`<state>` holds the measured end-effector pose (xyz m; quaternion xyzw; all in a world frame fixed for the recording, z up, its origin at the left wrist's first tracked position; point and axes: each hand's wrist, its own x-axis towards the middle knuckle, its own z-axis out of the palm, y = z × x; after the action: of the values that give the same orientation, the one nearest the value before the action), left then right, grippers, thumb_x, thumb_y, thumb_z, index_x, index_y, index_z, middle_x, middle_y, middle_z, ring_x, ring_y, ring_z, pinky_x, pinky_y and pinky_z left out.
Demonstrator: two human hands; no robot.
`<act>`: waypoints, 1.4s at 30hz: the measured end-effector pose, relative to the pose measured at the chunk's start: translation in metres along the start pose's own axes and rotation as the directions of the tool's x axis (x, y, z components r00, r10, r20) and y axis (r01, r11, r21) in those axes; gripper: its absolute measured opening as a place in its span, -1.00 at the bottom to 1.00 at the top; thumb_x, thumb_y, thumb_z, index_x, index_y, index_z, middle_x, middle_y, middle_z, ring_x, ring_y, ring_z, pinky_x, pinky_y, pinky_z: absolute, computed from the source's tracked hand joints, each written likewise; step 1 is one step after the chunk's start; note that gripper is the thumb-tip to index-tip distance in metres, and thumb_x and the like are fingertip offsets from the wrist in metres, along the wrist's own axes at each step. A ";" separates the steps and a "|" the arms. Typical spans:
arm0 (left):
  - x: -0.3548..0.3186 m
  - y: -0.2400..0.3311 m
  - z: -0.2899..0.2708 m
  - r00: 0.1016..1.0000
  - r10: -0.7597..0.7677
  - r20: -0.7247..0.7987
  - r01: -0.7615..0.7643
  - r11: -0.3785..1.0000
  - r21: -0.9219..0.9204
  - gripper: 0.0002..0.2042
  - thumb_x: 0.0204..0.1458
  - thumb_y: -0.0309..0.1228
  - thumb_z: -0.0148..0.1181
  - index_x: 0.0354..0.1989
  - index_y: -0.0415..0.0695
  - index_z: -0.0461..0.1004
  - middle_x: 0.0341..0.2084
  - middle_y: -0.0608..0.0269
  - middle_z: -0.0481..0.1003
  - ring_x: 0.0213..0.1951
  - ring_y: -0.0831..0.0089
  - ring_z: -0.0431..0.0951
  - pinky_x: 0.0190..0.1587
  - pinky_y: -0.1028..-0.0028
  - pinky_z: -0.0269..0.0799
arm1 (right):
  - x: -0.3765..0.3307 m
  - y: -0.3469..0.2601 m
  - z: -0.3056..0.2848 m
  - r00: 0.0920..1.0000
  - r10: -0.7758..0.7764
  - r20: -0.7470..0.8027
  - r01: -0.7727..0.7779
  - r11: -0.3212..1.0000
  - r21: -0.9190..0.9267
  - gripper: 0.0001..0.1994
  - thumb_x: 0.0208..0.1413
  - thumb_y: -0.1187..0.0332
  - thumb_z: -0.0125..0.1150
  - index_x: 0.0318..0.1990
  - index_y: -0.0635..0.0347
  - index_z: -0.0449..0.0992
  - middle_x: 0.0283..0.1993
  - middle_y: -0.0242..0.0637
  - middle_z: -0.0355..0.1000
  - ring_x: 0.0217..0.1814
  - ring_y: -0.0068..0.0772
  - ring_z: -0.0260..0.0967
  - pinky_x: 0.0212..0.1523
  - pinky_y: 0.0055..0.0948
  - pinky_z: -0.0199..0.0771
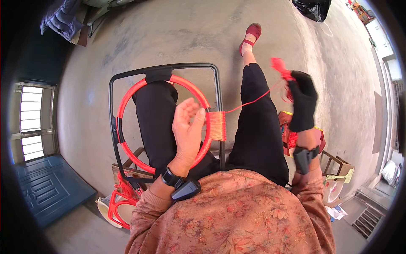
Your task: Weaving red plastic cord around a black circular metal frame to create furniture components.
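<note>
Nearest is the person's floral top (237,211), its sleeves running out to 2 forearms. A watch (171,177) and a dark box (186,190) sit at the left wrist, and another dark device (303,158) is on the right wrist. The bare left hand (188,127) is over the inside of a red-wrapped ring (186,83), its fingers loosely parted and blurred and its thumb by the ring's right side; whether the thumb touches it I cannot tell. The ring is set within a black frame (218,84), and both lie over the left leg (154,114). A block of orange-red strands (218,127) is wound side by side between the ring and the frame's right bar. From its top a thin red cord (245,105) runs up toward the right hand (303,99), which wears a black glove and holds a red bundle (279,64) in its closed fingers, out past the right leg (258,122). Low at the left is a red plastic frame (113,211); beside the right leg is a red bag (292,137). Farther off, a red shoe (253,30) rests on the grey floor (190,42), with a blue door (55,186) and a window (31,110) to the left and a black plastic bag (313,8) at the far right.
</note>
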<state>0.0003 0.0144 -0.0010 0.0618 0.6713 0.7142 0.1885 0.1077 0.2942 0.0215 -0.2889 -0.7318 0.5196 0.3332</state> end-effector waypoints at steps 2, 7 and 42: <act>-0.001 0.006 0.003 0.943 0.331 -0.024 -0.308 0.898 0.314 -0.43 0.03 -0.47 0.33 0.22 -0.25 0.26 0.02 0.06 0.46 0.02 0.31 0.49 -0.13 0.43 0.51 | -0.020 -0.018 0.045 0.948 -0.255 0.190 0.270 0.961 -0.057 -0.82 0.04 0.62 0.19 -0.19 0.22 0.55 -0.18 -0.27 0.51 -0.18 -0.42 0.48 -0.16 -0.49 0.44; 0.001 0.011 -0.002 0.794 0.567 0.220 -0.568 0.562 0.601 -0.52 -0.05 -0.52 0.36 0.09 -0.28 0.41 -0.07 -0.01 0.51 -0.11 0.09 0.53 -0.15 0.41 0.49 | -0.028 -0.055 0.112 0.470 -0.521 0.713 0.640 0.757 0.131 -0.77 -0.04 0.49 0.19 -0.16 0.13 0.52 -0.16 -0.19 0.49 -0.04 -0.10 0.43 -0.04 -0.22 0.46; 0.015 -0.015 -0.006 0.916 -0.273 0.293 0.373 0.848 -0.377 -0.78 0.23 -0.54 0.04 0.03 -0.26 0.40 -0.15 0.18 0.55 -0.14 0.51 0.57 -0.09 0.48 0.52 | -0.025 0.017 0.023 0.722 0.507 0.470 -0.691 0.520 0.501 -0.68 0.31 0.18 0.04 0.06 0.19 0.43 -0.23 -0.29 0.45 -0.24 -0.36 0.48 -0.26 -0.42 0.54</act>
<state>-0.0125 0.0140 -0.0189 -0.0136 0.4738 0.7888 0.3913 0.1064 0.2669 -0.0045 -0.3192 -0.3955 0.8544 0.1081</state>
